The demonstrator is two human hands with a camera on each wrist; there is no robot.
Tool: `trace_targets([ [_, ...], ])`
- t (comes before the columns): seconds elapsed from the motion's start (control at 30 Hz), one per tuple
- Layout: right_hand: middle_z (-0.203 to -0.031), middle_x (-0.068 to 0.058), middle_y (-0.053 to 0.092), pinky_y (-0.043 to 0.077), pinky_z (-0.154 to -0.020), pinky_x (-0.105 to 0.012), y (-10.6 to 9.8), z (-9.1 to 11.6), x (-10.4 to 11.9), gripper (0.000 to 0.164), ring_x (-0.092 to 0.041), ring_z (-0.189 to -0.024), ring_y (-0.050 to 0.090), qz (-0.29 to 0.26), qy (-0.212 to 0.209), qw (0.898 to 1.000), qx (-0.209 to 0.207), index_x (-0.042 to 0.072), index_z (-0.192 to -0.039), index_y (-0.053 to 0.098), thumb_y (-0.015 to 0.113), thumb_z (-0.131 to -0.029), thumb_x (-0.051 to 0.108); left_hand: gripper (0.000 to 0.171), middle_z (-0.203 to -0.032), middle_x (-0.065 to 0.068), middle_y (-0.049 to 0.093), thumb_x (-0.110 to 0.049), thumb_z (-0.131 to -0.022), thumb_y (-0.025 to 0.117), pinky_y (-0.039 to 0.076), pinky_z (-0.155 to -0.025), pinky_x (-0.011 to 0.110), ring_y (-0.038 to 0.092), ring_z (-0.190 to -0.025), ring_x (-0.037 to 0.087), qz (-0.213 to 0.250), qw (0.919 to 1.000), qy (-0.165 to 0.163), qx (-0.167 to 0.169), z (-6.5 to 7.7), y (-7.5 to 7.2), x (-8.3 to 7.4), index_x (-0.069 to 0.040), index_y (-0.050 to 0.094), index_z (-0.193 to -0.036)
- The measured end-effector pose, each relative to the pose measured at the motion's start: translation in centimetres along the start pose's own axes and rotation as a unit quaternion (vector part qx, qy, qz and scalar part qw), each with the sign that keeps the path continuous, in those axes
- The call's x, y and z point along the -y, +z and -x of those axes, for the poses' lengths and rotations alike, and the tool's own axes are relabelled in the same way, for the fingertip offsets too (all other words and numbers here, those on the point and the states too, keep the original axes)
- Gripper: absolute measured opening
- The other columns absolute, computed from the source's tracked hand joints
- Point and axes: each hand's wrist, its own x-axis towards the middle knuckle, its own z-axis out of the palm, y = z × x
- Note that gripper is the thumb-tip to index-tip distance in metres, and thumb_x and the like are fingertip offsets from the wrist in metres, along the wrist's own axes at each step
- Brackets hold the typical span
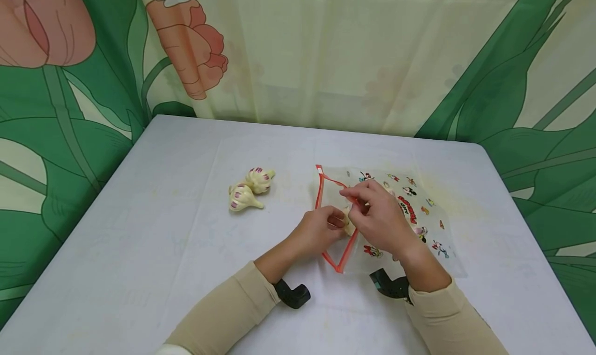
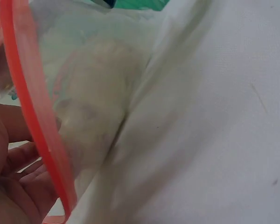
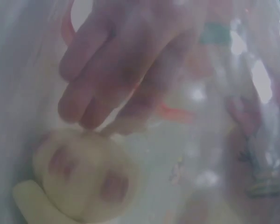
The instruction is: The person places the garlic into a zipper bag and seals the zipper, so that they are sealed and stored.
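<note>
A clear zip bag point(image 1: 433, 215) with red edging and cartoon prints lies on the table, its mouth spread toward the left. My right hand point(image 1: 382, 218) pinches the upper side of the red edging point(image 1: 351, 238). At the mouth, my left hand point(image 1: 323, 225) holds a garlic bulb point(image 1: 348, 223) by its fingertips. Through the cloudy plastic in the right wrist view, fingers meet the top of a purple-marked garlic bulb point(image 3: 84, 177). The left wrist view shows my left hand point(image 2: 18, 172) by the red edging point(image 2: 37, 112), with a blurred pale shape inside the bag.
Two more garlic bulbs point(image 1: 246, 197) point(image 1: 259, 180) lie together left of the bag. A white cloth covers the table point(image 1: 139, 241). Behind it hangs a curtain point(image 1: 326, 49) printed with flowers and leaves. Black camera mounts point(image 1: 292, 294) sit under both wrists.
</note>
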Motion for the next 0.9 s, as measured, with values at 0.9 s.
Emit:
trace_targets([
  [0.9,-0.1,-0.003,0.059,0.045,-0.062,-0.027,-0.1,0.2,-0.1,0.03,-0.018,-0.078,0.051,-0.014,0.007,1.0,-0.002,0.001,-0.113,0.073,0.057,-0.088,-0.006,0.044,-0.117,-0.001,0.069,-0.013,-0.095,0.069,0.053,-0.085,0.023,0.064,-0.106,0.009,0.02,0.9994,-0.009,0.026,-0.8,0.2,-0.4,-0.007,0.059,-0.137],
])
